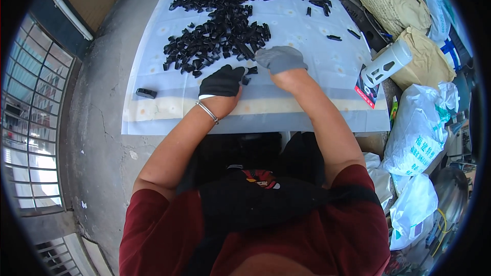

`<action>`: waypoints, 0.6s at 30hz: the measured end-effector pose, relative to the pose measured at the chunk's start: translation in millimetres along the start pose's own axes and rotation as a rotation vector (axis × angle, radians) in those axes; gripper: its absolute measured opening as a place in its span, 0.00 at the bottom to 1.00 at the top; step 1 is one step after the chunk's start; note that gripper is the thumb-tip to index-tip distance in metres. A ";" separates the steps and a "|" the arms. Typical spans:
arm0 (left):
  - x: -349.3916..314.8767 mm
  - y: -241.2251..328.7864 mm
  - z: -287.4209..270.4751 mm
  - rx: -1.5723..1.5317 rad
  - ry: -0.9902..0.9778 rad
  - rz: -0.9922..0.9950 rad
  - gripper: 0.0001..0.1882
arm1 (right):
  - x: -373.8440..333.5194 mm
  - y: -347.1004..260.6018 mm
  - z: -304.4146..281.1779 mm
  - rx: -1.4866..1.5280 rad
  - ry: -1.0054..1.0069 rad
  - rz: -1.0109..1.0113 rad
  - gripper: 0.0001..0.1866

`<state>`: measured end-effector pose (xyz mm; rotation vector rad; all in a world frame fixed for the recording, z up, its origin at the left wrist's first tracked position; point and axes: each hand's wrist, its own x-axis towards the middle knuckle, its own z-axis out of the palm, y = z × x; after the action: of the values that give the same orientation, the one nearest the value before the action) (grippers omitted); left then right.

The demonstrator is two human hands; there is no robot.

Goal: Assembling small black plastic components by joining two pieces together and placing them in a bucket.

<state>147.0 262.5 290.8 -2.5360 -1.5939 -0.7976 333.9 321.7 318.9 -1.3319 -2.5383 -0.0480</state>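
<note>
Grey concrete floor (110, 84) runs along the left side, up to a metal-barred window (33, 117), while bulging white plastic sacks (419, 128) and brown paper sacks (394, 7) crowd the right. Between them stands a counter (291, 28) under a pale, flower-patterned cover with a cream band near its front edge. Small, curved black pieces (215, 41) lie heaped across its middle and far end, a few strays apart on the right.

The left hand (225, 82), in a black glove with a silver-coloured bangle (207, 112) at the wrist, is at the heap's near edge, its fingertips beside loose black pieces. The right hand (281, 60), in a grey glove, is just beyond, fingers curled inward. I cannot tell whether either hand grips anything. One squat black object (146, 93) sits alone near the counter's left edge.
</note>
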 end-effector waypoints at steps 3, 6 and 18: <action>19.4 0.8 13.8 0.075 -0.111 0.024 0.10 | 41.5 3.8 1.1 -0.151 -0.269 0.032 0.19; 15.4 -6.8 21.3 0.103 -0.130 -0.039 0.10 | 45.7 3.4 15.8 -0.136 -0.201 0.026 0.19; -8.8 -7.7 -0.8 -0.116 -0.024 -0.261 0.16 | -51.3 15.9 11.8 0.020 0.396 -0.121 0.07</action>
<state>137.1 258.6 285.8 -2.4513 -1.9701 -0.9100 371.8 291.5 292.9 -1.0385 -2.2694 -0.2798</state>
